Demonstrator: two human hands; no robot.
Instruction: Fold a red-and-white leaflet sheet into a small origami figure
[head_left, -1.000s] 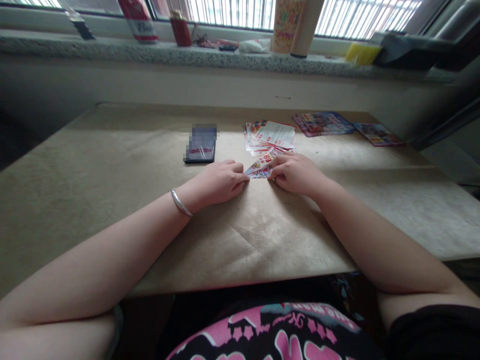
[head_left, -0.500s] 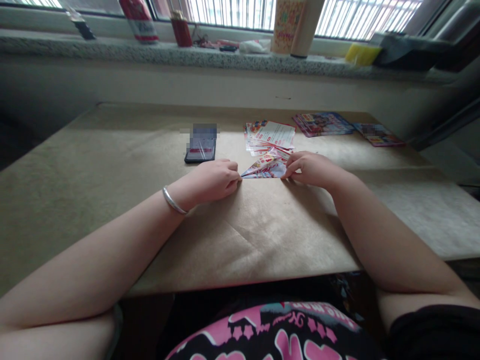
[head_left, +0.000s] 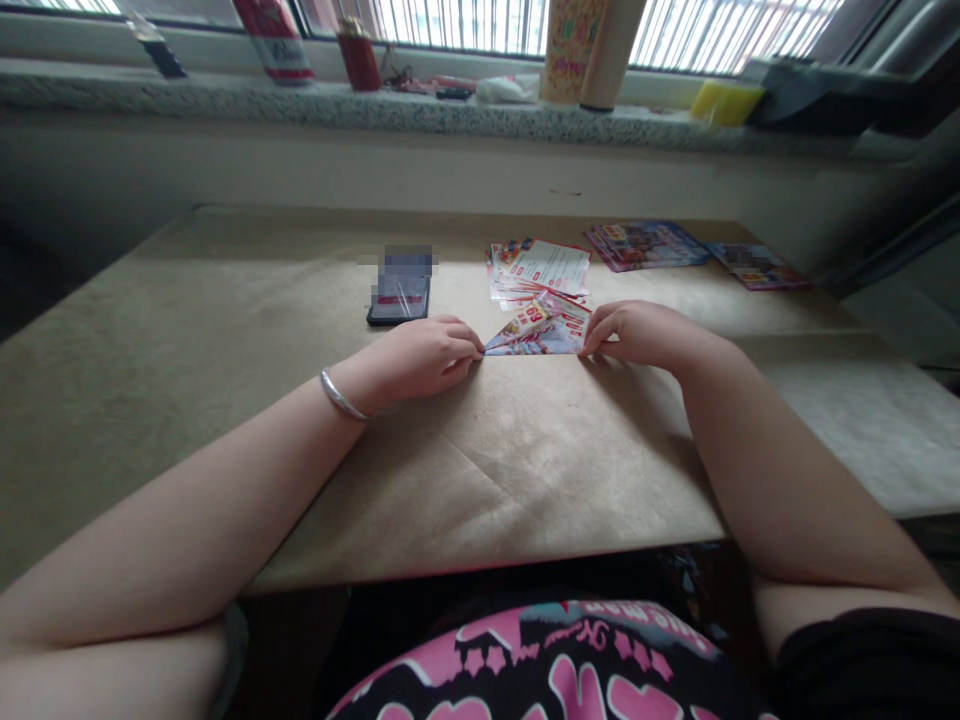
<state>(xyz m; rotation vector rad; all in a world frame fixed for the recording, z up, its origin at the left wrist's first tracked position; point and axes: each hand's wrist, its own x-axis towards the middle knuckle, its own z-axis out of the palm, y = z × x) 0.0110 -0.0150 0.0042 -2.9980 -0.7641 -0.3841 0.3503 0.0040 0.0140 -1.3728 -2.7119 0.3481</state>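
Observation:
A colourful printed leaflet (head_left: 541, 328) lies folded on the table, its straight folded edge toward me and a slanted flap on top. At its left corner, my left hand (head_left: 442, 358) is closed, fingertips pinching the pointed tip. My right hand (head_left: 628, 335) has its thumb and fingers pressed together at the right end of the folded edge. Just beyond the leaflet lies a loose stack of printed sheets (head_left: 551, 265), with white and red faces. A dark phone (head_left: 403, 290) rests flat beyond my left hand.
Two piles of glossy leaflets, a larger pile (head_left: 649, 245) and a smaller pile (head_left: 757, 266), lie at the back right of the table (head_left: 480, 500). On the stone windowsill (head_left: 420, 118) stand a red can (head_left: 274, 40), a patterned cup (head_left: 570, 50) and a yellow item (head_left: 726, 102).
My right hand has slid a little to the right along the folded edge, uncovering more of the leaflet's right side. My left hand stays at the left corner.

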